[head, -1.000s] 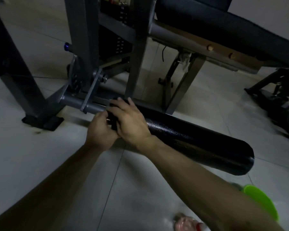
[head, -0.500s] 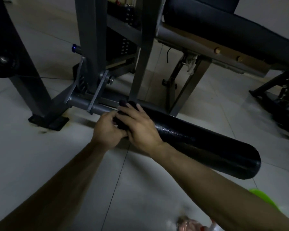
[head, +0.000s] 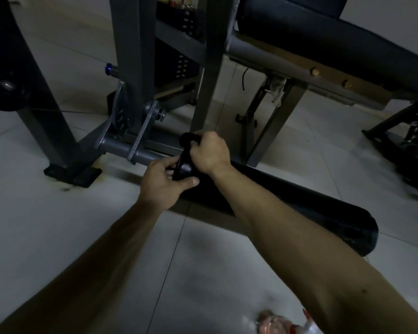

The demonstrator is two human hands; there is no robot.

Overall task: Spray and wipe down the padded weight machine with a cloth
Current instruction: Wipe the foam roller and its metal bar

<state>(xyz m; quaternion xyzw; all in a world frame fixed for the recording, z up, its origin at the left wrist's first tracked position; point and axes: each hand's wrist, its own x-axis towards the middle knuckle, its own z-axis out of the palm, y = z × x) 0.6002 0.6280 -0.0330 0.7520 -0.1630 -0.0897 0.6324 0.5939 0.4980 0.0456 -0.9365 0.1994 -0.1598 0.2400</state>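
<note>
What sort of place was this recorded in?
Most likely a gym: a grey steel machine frame, a weight stack behind it, and a black padded roller low over the tiled floor.

the pale tiled floor [head: 58,237] bears the machine's black foot plate [head: 73,175], left of the left hand [head: 164,186]; a blurred bottle [head: 282,324] lies nearer the person than the hands.

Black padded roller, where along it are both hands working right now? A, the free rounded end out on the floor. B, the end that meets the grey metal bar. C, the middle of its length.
B: the left hand and right hand both grip a dark cloth at the end of the padded roller beside the grey bar.
</note>
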